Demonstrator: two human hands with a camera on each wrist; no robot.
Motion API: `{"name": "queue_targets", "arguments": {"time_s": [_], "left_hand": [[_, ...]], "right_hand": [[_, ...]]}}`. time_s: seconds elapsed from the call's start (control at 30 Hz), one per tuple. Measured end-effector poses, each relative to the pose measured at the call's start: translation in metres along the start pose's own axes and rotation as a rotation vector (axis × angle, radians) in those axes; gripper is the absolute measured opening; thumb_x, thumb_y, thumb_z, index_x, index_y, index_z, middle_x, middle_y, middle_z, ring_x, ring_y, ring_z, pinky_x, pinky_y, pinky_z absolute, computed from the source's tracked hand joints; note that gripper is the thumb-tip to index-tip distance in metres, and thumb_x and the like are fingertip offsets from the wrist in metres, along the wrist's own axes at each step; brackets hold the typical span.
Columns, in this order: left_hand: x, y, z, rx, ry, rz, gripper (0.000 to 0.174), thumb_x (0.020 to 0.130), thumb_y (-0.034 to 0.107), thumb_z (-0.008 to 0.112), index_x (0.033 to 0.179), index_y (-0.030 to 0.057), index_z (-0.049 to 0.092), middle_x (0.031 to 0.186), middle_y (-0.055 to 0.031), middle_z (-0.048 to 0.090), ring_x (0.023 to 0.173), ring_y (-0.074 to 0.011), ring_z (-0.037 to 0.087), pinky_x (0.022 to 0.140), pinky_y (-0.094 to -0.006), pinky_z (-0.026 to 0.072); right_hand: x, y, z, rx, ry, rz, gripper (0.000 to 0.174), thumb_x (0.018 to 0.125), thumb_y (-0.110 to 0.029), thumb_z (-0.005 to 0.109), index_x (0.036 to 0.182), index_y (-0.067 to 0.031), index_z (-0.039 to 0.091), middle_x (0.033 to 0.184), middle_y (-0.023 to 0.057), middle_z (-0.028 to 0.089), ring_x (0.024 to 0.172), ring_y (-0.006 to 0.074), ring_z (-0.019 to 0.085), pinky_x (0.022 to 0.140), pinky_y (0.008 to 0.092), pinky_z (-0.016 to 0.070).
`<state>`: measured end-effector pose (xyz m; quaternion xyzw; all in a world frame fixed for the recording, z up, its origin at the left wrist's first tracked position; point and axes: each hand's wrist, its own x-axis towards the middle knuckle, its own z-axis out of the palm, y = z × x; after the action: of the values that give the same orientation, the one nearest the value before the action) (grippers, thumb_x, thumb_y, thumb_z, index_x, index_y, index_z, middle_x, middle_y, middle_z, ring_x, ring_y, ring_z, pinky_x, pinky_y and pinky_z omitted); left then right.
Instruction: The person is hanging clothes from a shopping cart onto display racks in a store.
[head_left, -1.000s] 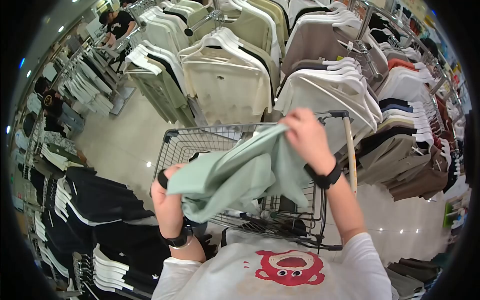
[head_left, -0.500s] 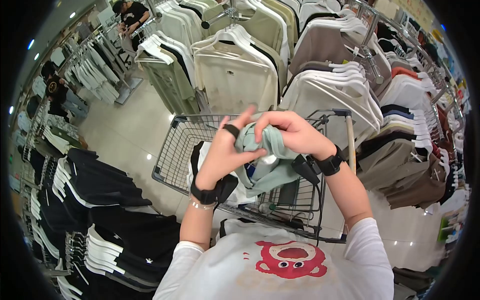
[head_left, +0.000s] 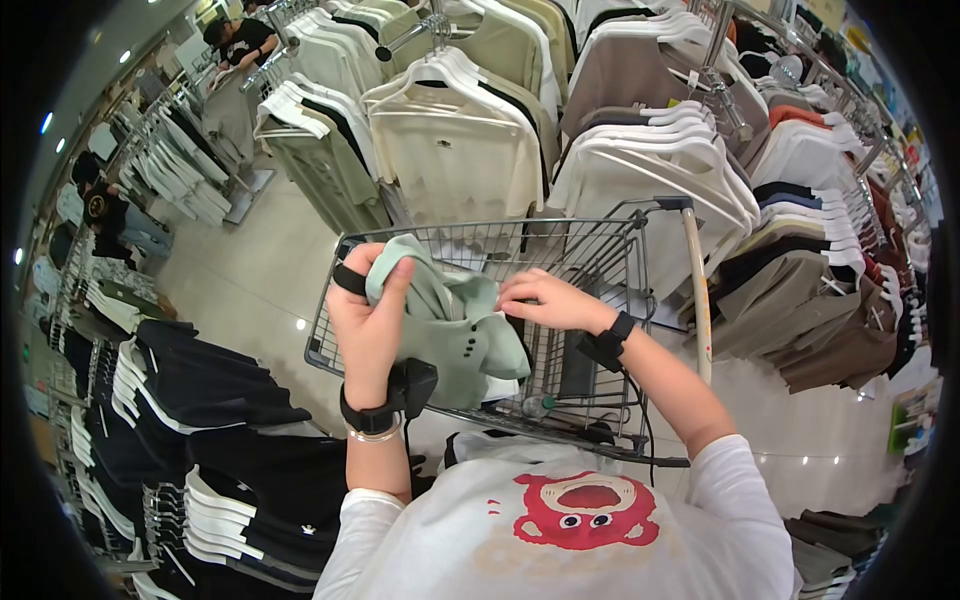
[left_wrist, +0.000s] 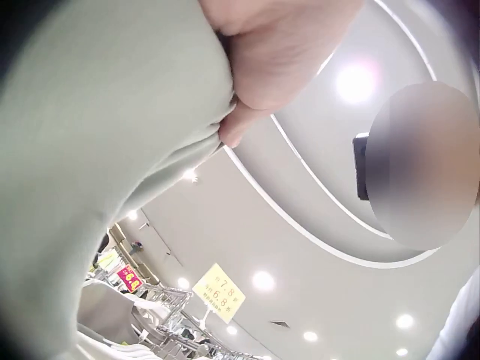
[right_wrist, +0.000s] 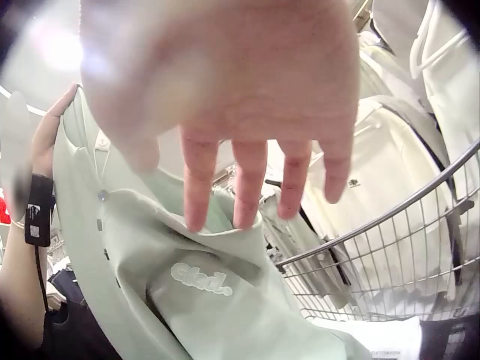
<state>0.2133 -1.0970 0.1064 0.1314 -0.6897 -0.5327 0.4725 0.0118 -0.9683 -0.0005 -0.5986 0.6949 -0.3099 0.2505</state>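
Note:
A light green buttoned shirt (head_left: 440,345) hangs over the shopping cart (head_left: 425,226). My left hand (head_left: 365,325) grips its upper edge, with the thumb over the cloth. In the left wrist view, the thumb and fingers pinch the green fabric (left_wrist: 112,112) into folds. My right hand (head_left: 550,302) is at the shirt's right side. In the right wrist view, its fingers (right_wrist: 250,180) are extended and spread, with some fingertips right at the shirt's open edge. Pale raised lettering (right_wrist: 199,279) and a row of buttons show on the shirt front there.
White and dark items (right_wrist: 390,341) lie in the cart below the shirt. Racks of pale shirts (head_left: 455,165) stand beyond it, brown ones (head_left: 770,325) to the right, black ones (head_left: 205,375) at left. Two people (head_left: 245,42) are among the racks at far left.
The shirt went from stretched between both hands to bunched between them, and now hangs from my left hand further left. My right hand has let go of its bunched part.

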Motion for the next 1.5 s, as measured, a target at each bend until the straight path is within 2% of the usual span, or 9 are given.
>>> {"name": "queue_targets", "arguments": {"time_s": [0.03, 0.2, 0.3, 0.5, 0.87, 1.1, 1.17, 1.3, 1.5], "left_hand": [[-0.001, 0.004, -0.004, -0.054, -0.046, -0.024, 0.009, 0.086, 0.01, 0.063, 0.087, 0.0011, 0.06, 0.072, 0.0065, 0.051, 0.064, -0.0013, 0.041, 0.057, -0.0172, 0.0335], [-0.005, 0.018, -0.022, -0.06, -0.49, 0.206, 0.011, 0.074, -0.002, 0.06, 0.085, -0.0019, 0.057, 0.078, -0.0084, 0.056, 0.069, -0.0198, 0.051, 0.064, -0.0277, 0.0399], [-0.012, 0.026, -0.033, -0.052, -0.545, 0.25, 0.012, 0.072, -0.003, 0.059, 0.084, -0.0021, 0.058, 0.08, -0.0098, 0.057, 0.069, -0.0219, 0.052, 0.063, -0.0293, 0.0407], [-0.024, 0.03, -0.045, 0.515, -0.288, 0.353, 0.031, 0.055, -0.011, 0.044, 0.082, -0.0012, 0.056, 0.1, -0.0177, 0.064, 0.074, -0.0303, 0.061, 0.074, -0.0329, 0.048], [-0.035, -0.021, -0.02, 0.853, -0.656, 0.551, 0.034, 0.06, -0.008, 0.053, 0.088, 0.0082, 0.063, 0.132, -0.0205, 0.047, 0.077, -0.0287, 0.062, 0.083, -0.0386, 0.0474], [-0.021, -0.066, 0.001, 1.187, -0.489, 0.318, 0.034, 0.069, -0.004, 0.049, 0.102, -0.0049, 0.059, 0.135, -0.0151, 0.045, 0.075, -0.0252, 0.063, 0.092, -0.0439, 0.0436], [-0.022, -0.072, 0.001, 1.185, -0.491, 0.379, 0.04, 0.068, -0.006, 0.049, 0.108, -0.0079, 0.054, 0.135, -0.0177, 0.044, 0.076, -0.0291, 0.062, 0.088, -0.0423, 0.0463], [-0.035, -0.082, -0.004, 1.02, -0.468, 0.155, 0.04, 0.071, -0.011, 0.044, 0.11, -0.0087, 0.049, 0.135, -0.0245, 0.039, 0.078, -0.0382, 0.061, 0.065, -0.0394, 0.0499], [-0.05, -0.089, -0.007, 1.178, -0.431, -0.1, 0.05, 0.071, -0.013, 0.044, 0.121, -0.008, 0.045, 0.127, -0.0272, 0.046, 0.088, -0.0403, 0.059, 0.073, -0.0418, 0.0488]], "right_hand": [[0.003, -0.002, 0.006, -0.069, 0.135, -0.237, 0.027, 0.085, -0.034, 0.06, 0.1, -0.0127, 0.067, 0.114, 0.0095, 0.056, 0.106, 0.0299, 0.047, 0.093, 0.0374, 0.038], [0.018, -0.029, 0.04, 0.039, 0.167, -0.255, 0.02, 0.078, -0.021, 0.068, 0.095, -0.013, 0.069, 0.126, 0.0173, 0.047, 0.12, 0.0379, 0.033, 0.104, 0.0441, 0.025], [0.033, -0.028, 0.059, 0.278, -0.079, -0.301, 0.028, 0.077, -0.018, 0.065, 0.103, -0.0082, 0.064, 0.114, 0.0171, 0.057, 0.105, 0.0345, 0.052, 0.088, 0.0386, 0.0431], [0.026, -0.018, 0.017, -0.128, 0.495, -0.05, 0.057, 0.069, 0.002, 0.052, 0.124, -0.0075, 0.045, 0.101, 0.017, 0.053, 0.088, 0.0378, 0.055, 0.076, 0.0417, 0.047], [-0.073, -0.038, -0.088, -0.468, 0.585, 0.237, 0.052, 0.068, -0.003, 0.053, 0.119, -0.0075, 0.048, 0.119, 0.0144, 0.048, 0.103, 0.0336, 0.053, 0.083, 0.0403, 0.0471], [-0.16, -0.049, -0.081, -0.344, 0.168, -0.013, 0.062, 0.073, -0.008, 0.06, 0.132, -0.0048, 0.04, 0.129, 0.018, 0.044, 0.112, 0.0335, 0.047, 0.091, 0.0385, 0.0431], [-0.208, -0.031, -0.088, -0.124, 0.148, 0.102, 0.065, 0.076, -0.012, 0.064, 0.135, -0.0035, 0.038, 0.128, 0.0191, 0.047, 0.114, 0.0333, 0.048, 0.094, 0.0366, 0.0413], [-0.312, -0.027, -0.071, -0.378, 0.525, 1.094, 0.067, 0.075, -0.034, 0.069, 0.128, -0.0006, 0.046, 0.121, 0.0228, 0.054, 0.114, 0.0315, 0.052, 0.094, 0.0351, 0.0414], [-0.318, -0.001, 0.012, -0.093, 0.301, 1.144, 0.06, 0.078, -0.05, 0.062, 0.1, 0.0056, 0.054, 0.081, 0.0244, 0.062, 0.076, 0.0361, 0.062, 0.067, 0.0424, 0.0479]]}}
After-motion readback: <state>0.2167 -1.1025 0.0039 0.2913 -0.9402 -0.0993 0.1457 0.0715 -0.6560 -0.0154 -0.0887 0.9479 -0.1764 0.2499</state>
